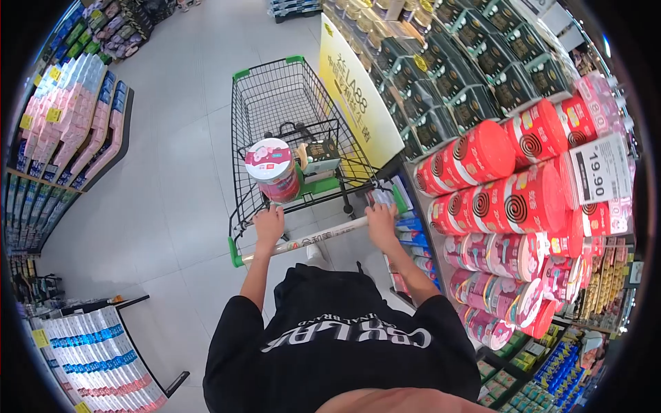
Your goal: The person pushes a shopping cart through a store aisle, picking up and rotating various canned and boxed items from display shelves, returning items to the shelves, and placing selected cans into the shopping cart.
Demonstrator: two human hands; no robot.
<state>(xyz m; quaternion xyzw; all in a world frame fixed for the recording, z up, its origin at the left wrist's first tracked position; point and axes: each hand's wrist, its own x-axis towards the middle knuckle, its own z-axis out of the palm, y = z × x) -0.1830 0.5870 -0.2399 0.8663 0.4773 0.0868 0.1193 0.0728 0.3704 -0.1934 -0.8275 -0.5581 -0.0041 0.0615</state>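
My right hand [381, 217] clamps the black wire cart's [265, 86] white bar handle [323, 236]; my left hand [268, 224] curls near the round pink-and-white tub [273, 168], grip unclear.

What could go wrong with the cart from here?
The right hand is on the handle close to the stocked shelf, so it might scrape. The cart runs tight beside the yellow sign and could clip it. The tub might tip in a sudden stop.
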